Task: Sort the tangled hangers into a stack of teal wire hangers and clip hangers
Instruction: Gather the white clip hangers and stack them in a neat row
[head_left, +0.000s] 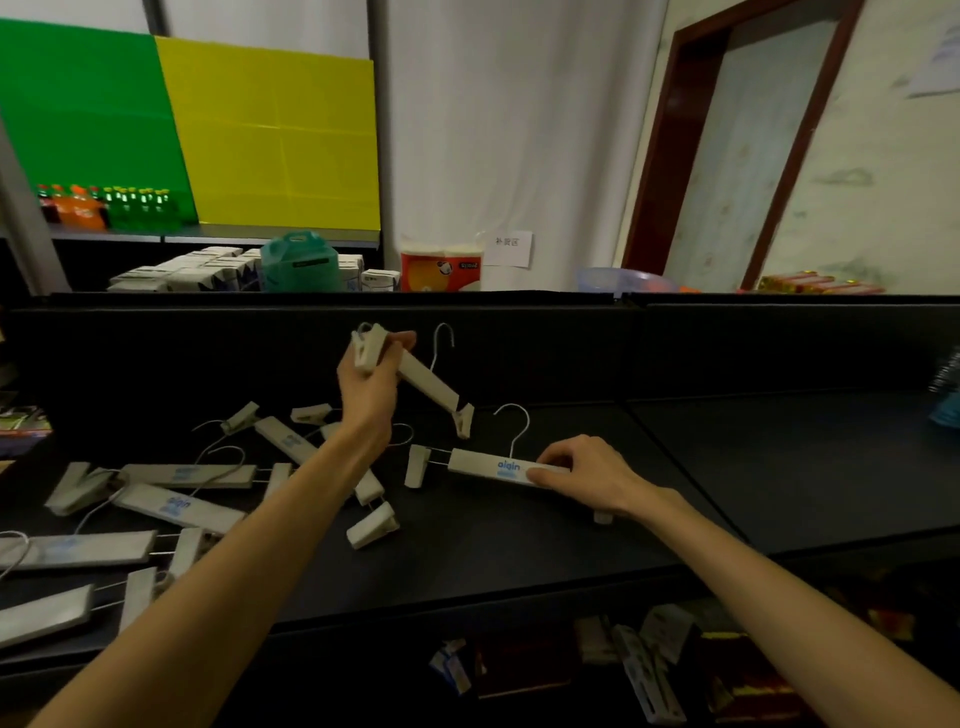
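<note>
Small shop or stockroom, black shelving (519, 571), bottled drinks (104, 208), boxed goods (182, 273), paper sign (507, 248)

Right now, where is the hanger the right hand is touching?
Head view, right of centre: the hanger lies flat on the black shelf, under the right hand.

My two arms come into the picture from the bottom — both are bare from the lower edge up to the hands, and no sleeve shows on either of them. My left hand (370, 382) has no glove, and I see no ring and no watch or band on its wrist. My right hand (589, 475) is the same — bare fingers, bare wrist. The forearms are slim, and the nails look short and plain.
</note>
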